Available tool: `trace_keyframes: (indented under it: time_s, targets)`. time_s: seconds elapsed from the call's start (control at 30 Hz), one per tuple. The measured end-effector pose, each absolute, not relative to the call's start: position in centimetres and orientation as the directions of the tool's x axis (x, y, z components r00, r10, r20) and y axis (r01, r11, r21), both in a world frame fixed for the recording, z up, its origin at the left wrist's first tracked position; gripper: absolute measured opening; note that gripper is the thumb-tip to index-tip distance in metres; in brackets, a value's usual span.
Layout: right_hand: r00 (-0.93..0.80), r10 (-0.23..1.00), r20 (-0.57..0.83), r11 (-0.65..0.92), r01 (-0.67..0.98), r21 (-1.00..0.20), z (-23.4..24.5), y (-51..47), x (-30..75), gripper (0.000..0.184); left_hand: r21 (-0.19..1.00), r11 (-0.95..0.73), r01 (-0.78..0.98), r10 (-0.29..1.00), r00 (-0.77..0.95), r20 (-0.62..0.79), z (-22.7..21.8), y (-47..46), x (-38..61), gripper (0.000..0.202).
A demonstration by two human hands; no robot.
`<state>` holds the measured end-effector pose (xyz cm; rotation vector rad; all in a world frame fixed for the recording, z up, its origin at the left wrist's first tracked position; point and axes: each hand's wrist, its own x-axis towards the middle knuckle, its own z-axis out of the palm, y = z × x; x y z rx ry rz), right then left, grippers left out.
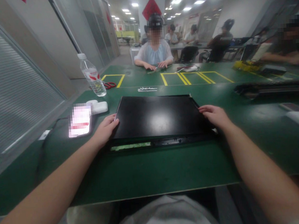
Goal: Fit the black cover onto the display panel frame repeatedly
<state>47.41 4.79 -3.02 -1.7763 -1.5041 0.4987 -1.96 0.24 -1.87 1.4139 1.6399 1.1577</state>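
Observation:
A flat black screen panel (157,116) lies in front of me, with a pale glare at its middle. My left hand (106,128) pinches its left edge, thumb on top. At the right edge, my right hand (215,116) grips with bent fingers. The panel's near side sits apart from a black frame (179,140) under it. Along that frame's near edge runs a green circuit board strip (131,146). Most of the frame is hidden beneath the panel.
To the left on the green table (155,172) are a lit phone (80,120), a white case (100,107), a water bottle (93,76) and red-handled scissors (109,85). Small white strips (147,89) lie beyond the panel. A person (156,50) sits opposite.

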Motion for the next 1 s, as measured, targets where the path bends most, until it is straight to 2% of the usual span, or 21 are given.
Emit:
trace_keyframes:
  time_s: [0.3, 1.0]
  targets:
    - [0.239, 0.960, 0.145, -0.037, 0.624, -0.781, -3.1, 4.8, 47.4, 0.035, 0.856, -0.041, 0.516, 0.989, -0.098, 0.107, -2.1, 0.3, -2.6, 0.037]
    - [0.252, 0.960, 0.125, -0.037, 0.555, -0.831, -3.1, 5.1, 47.3, 0.032, 0.572, -0.091, 0.815, 0.992, 0.022, 0.126, -2.3, 0.5, -3.8, 0.063]
